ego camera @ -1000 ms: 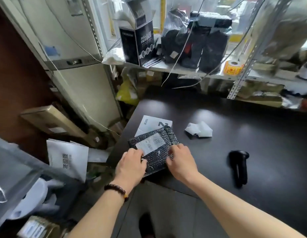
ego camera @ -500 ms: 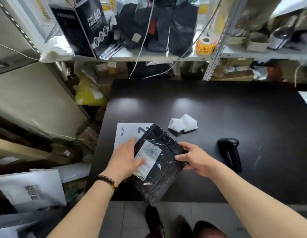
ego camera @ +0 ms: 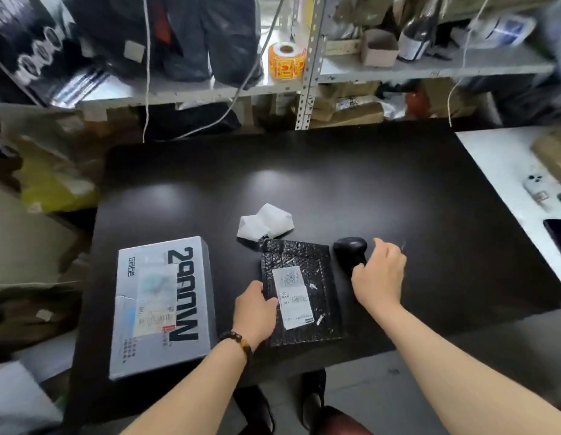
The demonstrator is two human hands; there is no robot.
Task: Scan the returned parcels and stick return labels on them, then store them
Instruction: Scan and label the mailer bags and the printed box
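Note:
A black bubble-wrap parcel [ego camera: 304,290] with a white shipping label lies flat on the black table [ego camera: 335,183]. My left hand [ego camera: 255,312] rests on the parcel's left edge, fingers lying over it. My right hand [ego camera: 379,274] is over the black handheld scanner [ego camera: 350,249] just right of the parcel, fingers curling round its handle. A grey boxed parcel [ego camera: 163,306] with a label lies flat at the table's left.
Crumpled white paper [ego camera: 266,222] lies behind the black parcel. A roll of orange stickers [ego camera: 287,61] stands on the metal shelf behind the table. A white surface at the right carries phones [ego camera: 535,188]. Packages crowd the floor at the left.
The black parcel came off the grey box and now lies flat to its right. My right hand left the parcel and moved right onto the scanner. The view swung right.

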